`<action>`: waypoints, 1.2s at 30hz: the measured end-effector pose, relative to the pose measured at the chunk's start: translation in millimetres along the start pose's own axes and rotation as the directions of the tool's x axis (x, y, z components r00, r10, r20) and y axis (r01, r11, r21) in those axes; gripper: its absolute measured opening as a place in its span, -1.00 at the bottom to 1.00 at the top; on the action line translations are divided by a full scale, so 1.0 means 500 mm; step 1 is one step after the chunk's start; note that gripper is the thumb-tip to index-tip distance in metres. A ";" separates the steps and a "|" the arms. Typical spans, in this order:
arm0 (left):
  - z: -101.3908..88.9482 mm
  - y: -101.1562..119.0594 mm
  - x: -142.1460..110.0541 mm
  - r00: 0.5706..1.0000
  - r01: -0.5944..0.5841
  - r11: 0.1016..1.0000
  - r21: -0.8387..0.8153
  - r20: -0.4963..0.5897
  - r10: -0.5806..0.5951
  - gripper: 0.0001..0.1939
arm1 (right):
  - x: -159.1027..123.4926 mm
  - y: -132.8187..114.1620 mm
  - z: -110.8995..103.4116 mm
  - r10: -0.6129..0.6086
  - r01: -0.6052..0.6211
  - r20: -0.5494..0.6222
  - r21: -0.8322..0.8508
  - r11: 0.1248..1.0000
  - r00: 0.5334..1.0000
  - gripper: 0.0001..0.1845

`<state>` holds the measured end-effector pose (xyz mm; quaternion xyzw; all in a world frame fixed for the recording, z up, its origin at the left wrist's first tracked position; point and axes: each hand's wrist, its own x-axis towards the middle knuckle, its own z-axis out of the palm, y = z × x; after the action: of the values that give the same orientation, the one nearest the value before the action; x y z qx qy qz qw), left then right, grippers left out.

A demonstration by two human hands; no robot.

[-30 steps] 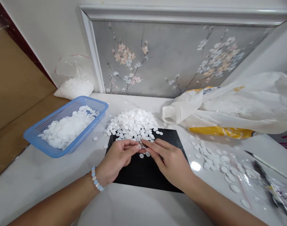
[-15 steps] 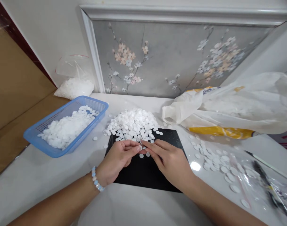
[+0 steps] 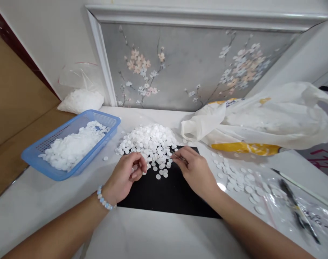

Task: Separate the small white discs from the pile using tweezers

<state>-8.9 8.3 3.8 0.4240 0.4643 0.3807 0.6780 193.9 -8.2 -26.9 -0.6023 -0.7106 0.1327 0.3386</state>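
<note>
A heap of small white round discs (image 3: 149, 142) lies on the white table, spilling onto the far edge of a black mat (image 3: 166, 194). My left hand (image 3: 126, 176), with a bead bracelet at the wrist, is curled at the heap's near left edge, fingers folded in over one or two white discs. My right hand (image 3: 193, 167) rests on the mat at the heap's right edge, pinching a thin pointed tool (image 3: 176, 155) whose tip points into the discs. Loose discs lie on the mat between my hands.
A blue plastic basket (image 3: 40, 158) of white discs stands at the left. A clear bag of discs (image 3: 80, 100) leans by the wall. A white and yellow plastic bag (image 3: 260, 122) lies at the right. Scattered discs (image 3: 241, 180), clear bags and a black pen (image 3: 295, 208) lie right.
My hands, which met over the mat, have parted and moved to the heap's edge. The left hand has curled shut. The view has shifted slightly.
</note>
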 end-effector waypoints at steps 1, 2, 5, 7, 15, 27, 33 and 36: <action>0.001 0.000 0.000 1.000 0.002 1.000 0.023 0.007 -0.002 -0.67 | -0.002 0.001 0.004 -0.010 0.009 0.035 0.029 1.000 0.999 -0.82; 0.002 -0.002 -0.001 1.000 -0.006 0.997 0.082 0.017 0.005 -0.61 | -0.004 0.000 0.008 -0.013 0.010 0.078 0.047 0.999 0.997 -0.82; 0.005 -0.014 -0.003 0.990 -0.141 0.886 0.442 0.063 0.126 -0.62 | -0.008 -0.001 0.017 -0.015 0.002 0.159 0.083 0.997 0.987 -0.82; 0.006 -0.026 -0.003 0.965 -0.253 0.683 0.686 0.126 0.230 -0.77 | -0.007 -0.002 0.018 -0.019 0.000 0.183 0.106 0.994 0.983 -0.84; 0.009 -0.046 0.006 0.917 -0.366 0.242 0.898 0.305 0.257 -0.92 | -0.005 -0.015 0.015 0.015 -0.033 0.190 0.090 0.995 0.982 -0.73; 0.013 -0.031 -0.005 0.963 -0.260 0.756 0.601 0.223 0.154 -0.84 | -0.017 -0.024 0.012 -0.017 -0.009 0.131 0.201 0.980 0.991 -0.69; 0.016 -0.021 -0.006 0.981 0.062 0.997 0.041 0.180 -0.068 -0.79 | -0.028 -0.033 0.012 -0.147 0.132 0.118 0.126 0.983 0.982 -0.55; 0.014 -0.022 -0.006 0.982 0.105 0.994 -0.011 0.160 -0.102 -0.82 | -0.032 -0.031 0.015 -0.200 0.192 0.111 0.076 0.978 0.974 -0.56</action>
<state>-1.5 0.3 -3.8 0.4218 0.4262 0.3142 0.7360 177.8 -25.2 -28.2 -0.5089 -0.7807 0.1569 0.3270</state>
